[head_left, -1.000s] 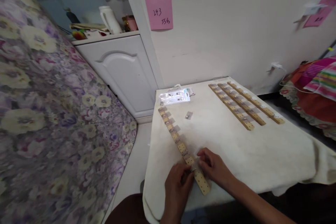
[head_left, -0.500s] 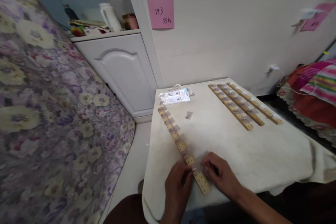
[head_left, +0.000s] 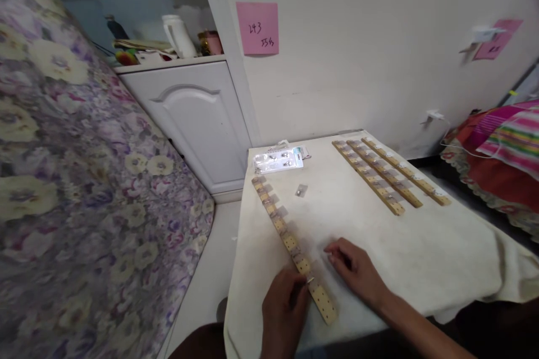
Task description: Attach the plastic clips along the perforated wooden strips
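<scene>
A narrow wooden strip (head_left: 289, 242) with rows of small holes lies slantwise on the cloth-covered table. Clear plastic squares with small metal pieces sit along it. My left hand (head_left: 285, 303) is at its near part, thumb and forefinger closed at a small shiny metal piece (head_left: 310, 280) on the strip. To the right, my right hand (head_left: 357, 269) is just off the strip, its fingers curled in and nothing visible in them. One loose clear square with a metal piece (head_left: 300, 190) lies farther back on the cloth.
Three similar strips (head_left: 374, 174) lie side by side at the back right. A clear blister pack (head_left: 278, 160) is at the back left. Behind the table are a wall with a pink note (head_left: 258, 28) and a white cabinet (head_left: 193, 118); a flowered curtain (head_left: 92, 179) hangs left.
My right hand has drawn slightly away from the strip to the right. My left hand stays at the same metal piece. The view has tilted up a little.
</scene>
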The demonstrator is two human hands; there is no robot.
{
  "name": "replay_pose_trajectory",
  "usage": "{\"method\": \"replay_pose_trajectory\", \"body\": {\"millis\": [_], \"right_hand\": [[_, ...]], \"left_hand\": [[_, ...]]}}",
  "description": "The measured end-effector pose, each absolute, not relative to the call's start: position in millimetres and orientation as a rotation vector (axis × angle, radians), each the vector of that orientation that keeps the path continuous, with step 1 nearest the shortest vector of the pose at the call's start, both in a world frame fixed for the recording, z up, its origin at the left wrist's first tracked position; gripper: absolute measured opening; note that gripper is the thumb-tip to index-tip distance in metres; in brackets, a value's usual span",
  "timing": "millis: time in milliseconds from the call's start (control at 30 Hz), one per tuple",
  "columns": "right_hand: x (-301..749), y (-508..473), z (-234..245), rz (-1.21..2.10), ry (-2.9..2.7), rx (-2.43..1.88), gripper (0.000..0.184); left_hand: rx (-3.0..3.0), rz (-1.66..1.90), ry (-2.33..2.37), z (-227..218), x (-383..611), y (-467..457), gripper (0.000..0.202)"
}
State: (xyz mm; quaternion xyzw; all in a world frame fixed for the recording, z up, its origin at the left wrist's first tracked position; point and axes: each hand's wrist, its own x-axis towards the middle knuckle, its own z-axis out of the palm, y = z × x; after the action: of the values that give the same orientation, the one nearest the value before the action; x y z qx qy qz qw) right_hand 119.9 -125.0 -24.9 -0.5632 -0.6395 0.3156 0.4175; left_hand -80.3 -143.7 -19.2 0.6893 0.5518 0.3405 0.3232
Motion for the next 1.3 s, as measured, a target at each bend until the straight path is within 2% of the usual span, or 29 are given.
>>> {"method": "replay_pose_trajectory", "body": {"millis": [300,500,767,833,1033,1300], "right_hand": [[134.4,46.6,-30.7,0.678,-1.456,-1.688,0.017],[116.3,84.0,-42.4,0.607,-1.427,-1.830,0.020],[118.2,80.2,-44.0,0.714,-1.306,-1.792,0.007],[118.4,75.3,-41.1,0.756,-1.274,-1.735,0.011],[137.5,34.3,-38.2,0.953,-1.180,-1.540,0.039],[185.0,-86.1,-48.6,1.258,-1.051,-1.362,0.033]], "left_hand": [[1.729,1.013,1.416,-40.6,-84.4,-138.8,0.021],[1.674,1.024,1.456,-51.0,-85.8,-135.2,0.030],[1.646,1.040,1.431,-39.8,-85.0,-135.9,0.028],[1.627,1.047,1.434,-32.6,-84.3,-136.3,0.028],[1.617,1.026,1.430,-14.5,-83.6,-138.5,0.023],[1.626,1.105,1.473,-17.4,-83.8,-143.9,0.020]]}}
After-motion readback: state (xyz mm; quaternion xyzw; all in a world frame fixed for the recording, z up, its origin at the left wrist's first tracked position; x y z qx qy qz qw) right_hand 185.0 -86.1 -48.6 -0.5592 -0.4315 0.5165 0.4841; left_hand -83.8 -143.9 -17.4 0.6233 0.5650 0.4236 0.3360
